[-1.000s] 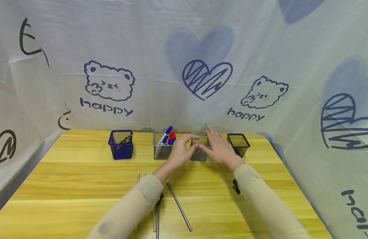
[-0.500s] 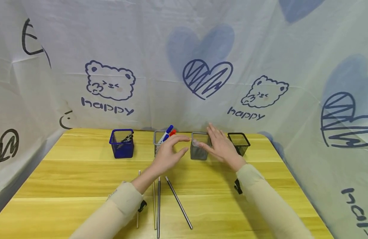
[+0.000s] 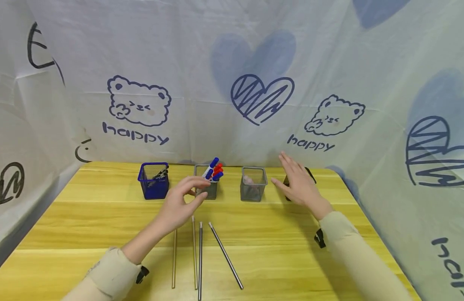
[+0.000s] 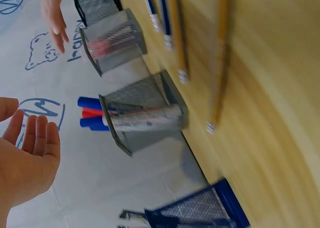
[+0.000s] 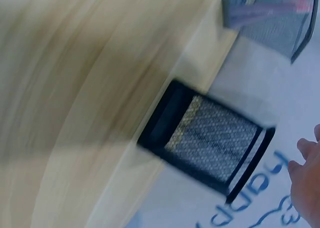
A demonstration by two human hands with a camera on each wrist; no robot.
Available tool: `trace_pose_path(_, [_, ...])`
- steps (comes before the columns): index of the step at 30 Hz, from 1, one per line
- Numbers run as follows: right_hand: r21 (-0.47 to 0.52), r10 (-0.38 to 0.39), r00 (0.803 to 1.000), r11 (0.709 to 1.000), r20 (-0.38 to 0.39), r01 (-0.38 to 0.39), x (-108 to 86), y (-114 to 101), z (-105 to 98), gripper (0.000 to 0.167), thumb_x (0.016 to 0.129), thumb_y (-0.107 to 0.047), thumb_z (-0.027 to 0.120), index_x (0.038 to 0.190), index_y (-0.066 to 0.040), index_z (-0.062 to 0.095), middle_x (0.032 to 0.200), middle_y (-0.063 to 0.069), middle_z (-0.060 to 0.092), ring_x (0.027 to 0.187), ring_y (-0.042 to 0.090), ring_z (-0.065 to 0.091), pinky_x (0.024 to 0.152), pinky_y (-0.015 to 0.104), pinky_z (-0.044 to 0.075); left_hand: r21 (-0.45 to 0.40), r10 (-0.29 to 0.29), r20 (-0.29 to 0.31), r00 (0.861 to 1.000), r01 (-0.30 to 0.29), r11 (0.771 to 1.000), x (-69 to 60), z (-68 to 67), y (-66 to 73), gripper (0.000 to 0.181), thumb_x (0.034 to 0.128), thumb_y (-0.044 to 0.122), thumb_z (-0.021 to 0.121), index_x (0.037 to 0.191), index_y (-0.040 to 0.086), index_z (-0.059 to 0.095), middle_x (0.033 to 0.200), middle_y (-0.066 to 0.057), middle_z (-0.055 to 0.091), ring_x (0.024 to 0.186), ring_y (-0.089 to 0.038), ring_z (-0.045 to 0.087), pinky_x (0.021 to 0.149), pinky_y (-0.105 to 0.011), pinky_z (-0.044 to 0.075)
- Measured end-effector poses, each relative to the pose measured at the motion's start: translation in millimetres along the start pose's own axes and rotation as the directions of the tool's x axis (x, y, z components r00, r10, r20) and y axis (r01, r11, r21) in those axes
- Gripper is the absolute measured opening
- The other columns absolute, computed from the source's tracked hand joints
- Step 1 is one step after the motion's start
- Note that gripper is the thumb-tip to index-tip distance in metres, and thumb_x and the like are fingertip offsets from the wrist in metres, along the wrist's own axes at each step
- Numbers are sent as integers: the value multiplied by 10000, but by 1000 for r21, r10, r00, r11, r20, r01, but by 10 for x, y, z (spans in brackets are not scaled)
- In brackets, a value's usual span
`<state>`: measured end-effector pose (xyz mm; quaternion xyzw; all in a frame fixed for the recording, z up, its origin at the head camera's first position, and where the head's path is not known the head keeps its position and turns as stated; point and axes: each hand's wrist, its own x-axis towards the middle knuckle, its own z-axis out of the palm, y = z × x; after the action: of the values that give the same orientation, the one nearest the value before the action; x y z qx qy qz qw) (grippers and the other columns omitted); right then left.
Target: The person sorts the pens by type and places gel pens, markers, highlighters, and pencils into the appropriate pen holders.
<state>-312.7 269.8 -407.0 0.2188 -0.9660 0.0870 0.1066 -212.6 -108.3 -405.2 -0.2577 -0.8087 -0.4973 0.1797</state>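
Observation:
My left hand (image 3: 180, 205) hovers in front of the grey mesh pen holder (image 3: 211, 193) of blue and red markers (image 3: 214, 170); its fingers are loosely bent and hold nothing. Over the black mesh pen holder (image 5: 210, 138), my right hand (image 3: 301, 186) spreads its fingers, largely covering that holder in the head view. Between the hands stands a second grey mesh holder (image 3: 253, 192) with something pinkish inside, seen as a blurred slender shape in the right wrist view. Neither hand touches it.
At the left stands a blue mesh holder (image 3: 155, 190) with black pens (image 3: 159, 177). Two golden pencils (image 3: 174, 259) and two dark pencils (image 3: 226, 257) lie on the wooden table (image 3: 85, 234). A printed cloth (image 3: 201, 62) hangs just behind the table's back edge.
My left hand has drawn left and nearer to me, away from the second grey holder. My right hand has left that holder's side and moved right, over the black one.

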Motion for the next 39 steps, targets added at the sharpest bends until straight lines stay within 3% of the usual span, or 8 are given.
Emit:
trace_pose_path(5, [18, 40, 999, 999, 9, -40, -85, 283, -25, 862, 1073, -555, 476, 1679, -74, 96, 1745, 138, 102, 1584, 371, 164, 1288, 567, 110, 79, -8, 6, 1000, 8, 997, -170, -152, -81, 253, 962, 33, 732, 1199, 120, 744, 1228, -20, 692, 1015, -188, 657, 768, -347, 593])
trace_pose_path(11, [42, 69, 996, 997, 52, -71, -206, 598, 6, 847, 1087, -572, 414, 1675, -56, 90, 1741, 166, 87, 1576, 411, 155, 1279, 597, 100, 140, -20, 46, 999, 13, 990, -353, -247, -224, 273, 949, -3, 729, 1204, 92, 745, 1157, -40, 679, 911, -174, 637, 690, -308, 556])
trace_pose_path(19, [65, 103, 992, 992, 74, -108, -293, 867, 51, 879, 1080, -591, 408, 1660, 1, 113, 1716, 237, 134, 1569, 439, 150, 1272, 618, 86, 229, -145, 130, 981, 113, 967, -514, -348, -420, 277, 944, 18, 737, 1215, 70, 736, 1052, -39, 653, 824, -88, 563, 635, -232, 506])
trace_pose_path(25, [47, 153, 978, 986, 138, -161, -338, 970, 30, 912, 1080, -613, 371, 1653, 19, 47, 1719, 253, 63, 1566, 472, 105, 1254, 664, 47, 331, -238, 221, 946, 157, 931, -582, -388, -544, 321, 953, 88, 739, 1256, -7, 696, 1027, -46, 638, 791, -67, 559, 633, -227, 511])
trace_pose_path(32, [27, 165, 969, 985, 183, -173, -335, 1000, 34, 925, 1076, -630, 358, 1656, 4, 16, 1721, 252, 41, 1569, 472, 86, 1253, 667, 26, 441, -333, 278, 901, 188, 877, -622, -413, -630, 394, 966, 222, 744, 1280, -4, 667, 1037, -33, 605, 817, -98, 551, 677, -278, 508])
trace_pose_path(39, [-3, 167, 968, 985, 185, -170, -307, 903, 33, 919, 1070, -663, 313, 1663, -18, 36, 1735, 204, 20, 1576, 449, 80, 1261, 647, 29, 468, -406, 322, 855, 229, 853, -615, -439, -669, 466, 955, 295, 767, 1310, 15, 653, 1022, -11, 570, 799, -121, 502, 640, -284, 463])
